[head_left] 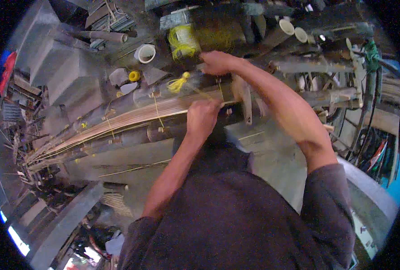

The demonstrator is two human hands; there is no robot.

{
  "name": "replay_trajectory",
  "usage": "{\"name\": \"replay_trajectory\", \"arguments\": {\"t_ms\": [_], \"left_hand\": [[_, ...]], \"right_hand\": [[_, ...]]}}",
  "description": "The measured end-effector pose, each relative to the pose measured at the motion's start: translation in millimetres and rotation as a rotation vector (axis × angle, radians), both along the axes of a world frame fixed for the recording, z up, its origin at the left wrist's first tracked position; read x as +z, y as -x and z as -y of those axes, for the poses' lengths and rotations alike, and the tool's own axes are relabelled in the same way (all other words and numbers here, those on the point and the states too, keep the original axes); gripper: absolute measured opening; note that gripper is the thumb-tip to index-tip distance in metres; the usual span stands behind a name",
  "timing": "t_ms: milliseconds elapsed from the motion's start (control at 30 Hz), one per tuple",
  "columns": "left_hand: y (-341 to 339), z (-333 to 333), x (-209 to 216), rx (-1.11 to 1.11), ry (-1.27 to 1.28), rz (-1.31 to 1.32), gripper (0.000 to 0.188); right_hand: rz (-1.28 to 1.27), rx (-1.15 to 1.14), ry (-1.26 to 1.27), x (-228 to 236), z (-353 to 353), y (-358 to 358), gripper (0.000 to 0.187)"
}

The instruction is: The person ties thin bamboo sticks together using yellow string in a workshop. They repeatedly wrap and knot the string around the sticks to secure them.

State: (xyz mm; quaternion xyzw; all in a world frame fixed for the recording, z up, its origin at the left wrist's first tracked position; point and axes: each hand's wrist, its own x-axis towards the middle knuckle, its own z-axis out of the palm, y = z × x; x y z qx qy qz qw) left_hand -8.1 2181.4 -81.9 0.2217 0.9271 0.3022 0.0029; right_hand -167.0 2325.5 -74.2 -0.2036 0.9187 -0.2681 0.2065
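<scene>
Thin pale cane strips (119,119), smooth and faintly glossy, are shown bundled on rough, matt grey wooden beams (119,139). Bright yellow plastic twine (178,83) is seen fibrous and frayed. Dull, dusty plastic pipe (145,53) is visible.

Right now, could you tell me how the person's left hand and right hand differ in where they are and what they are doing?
The left hand is closed on the near end of the bundle of thin pale strips; the right hand reaches farther away, beside the yellow string spool. The left hand lies nearer the body with the arm bent, while the right arm stretches out. Both are bare and curled closed.
</scene>
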Motion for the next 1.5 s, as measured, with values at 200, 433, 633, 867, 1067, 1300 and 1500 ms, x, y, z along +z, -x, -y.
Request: {"name": "replay_trajectory", "arguments": {"t_ms": [200,433,633,867,1067,1300,1500], "left_hand": [[5,12,3,0.033,0.069,0.089,0.012],[83,-19,75,0.103,-0.849,0.685,0.037],[218,-30,-62,0.486,-0.682,0.706,0.038],[255,137,24,0.089,-0.492,0.722,0.043],[163,211,27,0.123,-1.109,0.880,0.029],[-24,216,67,-0.502,-0.572,0.695,0.026],[-1,217,82,-0.712,-0.489,0.495,0.039]], "right_hand": [[0.193,-0.088,0.720,66,-9,-195,0.025],[0.220,-0.020,0.081,-33,48,-256,0.026],[0.039,0.073,0.155,-71,30,-253,0.038],[0.071,-0.348,0.423,-3,34,-319,0.056],[0.334,-0.551,0.390,-29,114,-360,0.040],[0.161,-1.423,1.263,53,196,-232,0.023],[0.161,-1.446,1.356,36,164,-241,0.017]]}}
